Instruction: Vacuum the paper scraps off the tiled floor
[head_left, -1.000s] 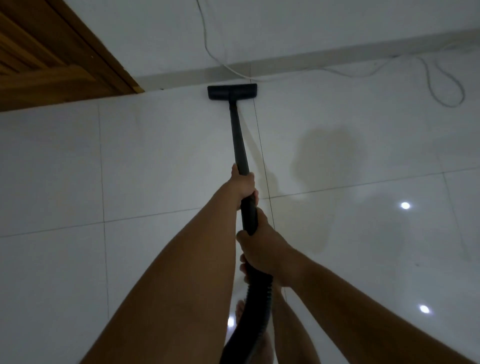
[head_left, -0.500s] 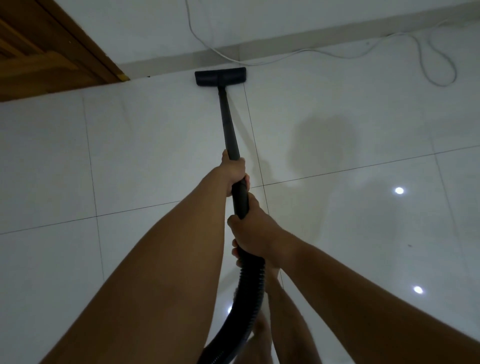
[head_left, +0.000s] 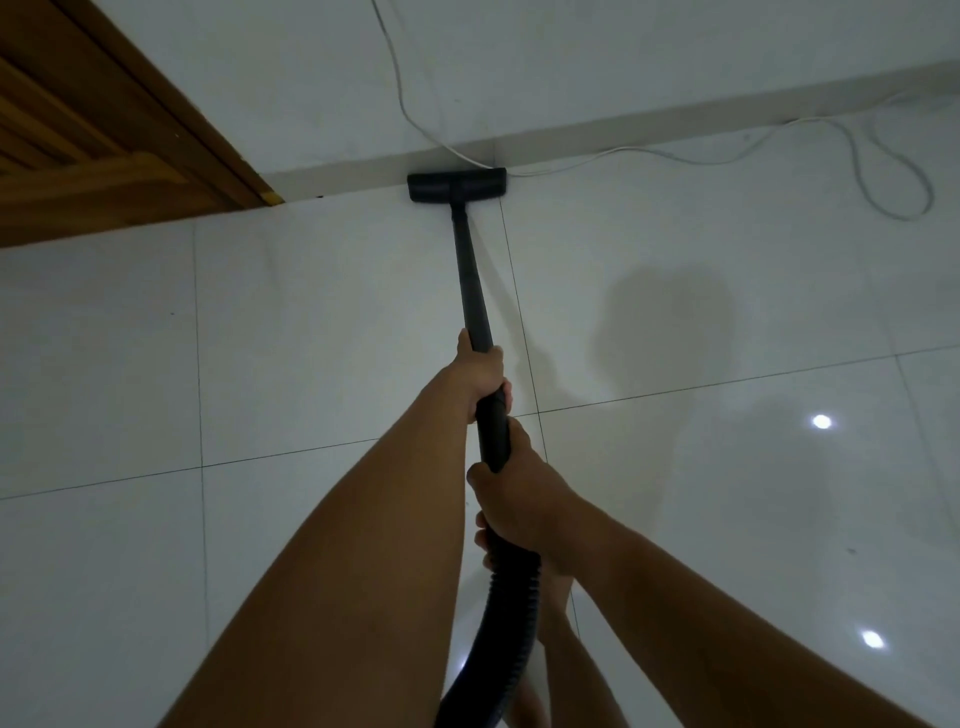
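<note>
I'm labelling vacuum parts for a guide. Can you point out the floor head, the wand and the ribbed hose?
floor head (head_left: 457, 187): head view, middle of its top face.
wand (head_left: 471, 280): head view, bare middle of the shaft.
ribbed hose (head_left: 511, 613): head view, ridged stretch near its upper end.

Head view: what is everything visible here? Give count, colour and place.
nozzle: one, black, on the floor against the skirting
wand: one, black, from nozzle back to the hands
hose: one, black, ribbed, bottom centre
scraps: none visible
floor: large glossy white tiles
light reflections: two, white, right floor
cable: one, white, down the wall, looping along the floor at right
skirting: one, grey, foot of the wall
wall: white, top
door: one, brown wood, upper left
left hand: grips the wand
right hand: grips the hose top, behind the left
</note>
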